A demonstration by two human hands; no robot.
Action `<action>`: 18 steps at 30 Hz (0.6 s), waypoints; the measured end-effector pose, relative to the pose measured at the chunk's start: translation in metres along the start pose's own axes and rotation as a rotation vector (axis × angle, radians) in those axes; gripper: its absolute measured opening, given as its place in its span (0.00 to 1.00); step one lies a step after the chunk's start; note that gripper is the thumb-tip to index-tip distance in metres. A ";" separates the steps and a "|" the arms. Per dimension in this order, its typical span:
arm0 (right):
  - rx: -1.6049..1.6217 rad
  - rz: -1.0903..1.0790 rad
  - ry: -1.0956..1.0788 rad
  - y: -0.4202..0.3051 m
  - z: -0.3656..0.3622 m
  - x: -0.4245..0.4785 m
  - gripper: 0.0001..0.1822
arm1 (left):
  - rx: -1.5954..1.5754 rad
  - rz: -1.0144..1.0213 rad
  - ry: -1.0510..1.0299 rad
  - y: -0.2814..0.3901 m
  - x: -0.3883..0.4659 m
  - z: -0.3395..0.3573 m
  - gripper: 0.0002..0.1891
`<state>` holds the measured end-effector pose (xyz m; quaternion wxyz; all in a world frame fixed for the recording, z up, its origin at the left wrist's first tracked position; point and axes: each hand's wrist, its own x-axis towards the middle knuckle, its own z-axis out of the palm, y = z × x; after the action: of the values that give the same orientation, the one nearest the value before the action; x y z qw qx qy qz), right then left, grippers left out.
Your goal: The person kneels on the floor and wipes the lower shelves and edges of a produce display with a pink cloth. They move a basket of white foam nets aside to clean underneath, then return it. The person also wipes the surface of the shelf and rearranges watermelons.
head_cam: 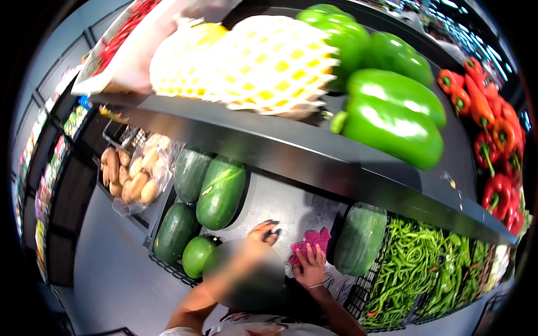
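A magenta cloth (316, 239) lies on the grey metal shelf surface (269, 189), with my right hand (310, 263) spread over it, holding it against the surface. To its left, my left hand (262, 232) is low over the same surface. Dark patches show at its fingers; whether it grips anything is unclear. A blurred round patch hides part of my left forearm. Large dark-green oblong melons (220, 193) and a rounder green melon (197, 256) lie left of my left hand. Another oblong melon (361, 239) is just right of the cloth.
An upper shelf's edge (269, 145) crosses above my hands. It bears yellow fruit in white foam netting (269, 67), green bell peppers (395, 113) and red peppers (498, 195). Thin green chillies (405, 269) fill a black basket at right. Potatoes (141, 182) are at left.
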<state>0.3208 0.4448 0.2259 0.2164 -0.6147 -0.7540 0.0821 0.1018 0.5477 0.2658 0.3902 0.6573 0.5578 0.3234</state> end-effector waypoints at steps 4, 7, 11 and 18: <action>-0.080 -0.162 -0.143 0.009 0.023 0.041 0.34 | 0.022 0.144 0.105 -0.032 -0.057 -0.070 0.16; -0.173 -0.229 -0.162 0.022 0.026 0.089 0.33 | 0.128 0.024 0.102 -0.020 -0.100 -0.085 0.15; -0.223 -0.129 -0.139 0.051 0.042 0.176 0.32 | 0.270 0.138 0.086 -0.037 -0.163 -0.060 0.18; -0.650 0.363 -0.114 0.176 0.045 0.310 0.36 | 0.419 0.082 -0.016 -0.012 -0.167 -0.066 0.22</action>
<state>0.4118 0.7898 0.1866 -0.0503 -0.7693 -0.6305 -0.0902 0.0113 0.3936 0.2895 0.2362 0.7486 0.5826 0.2107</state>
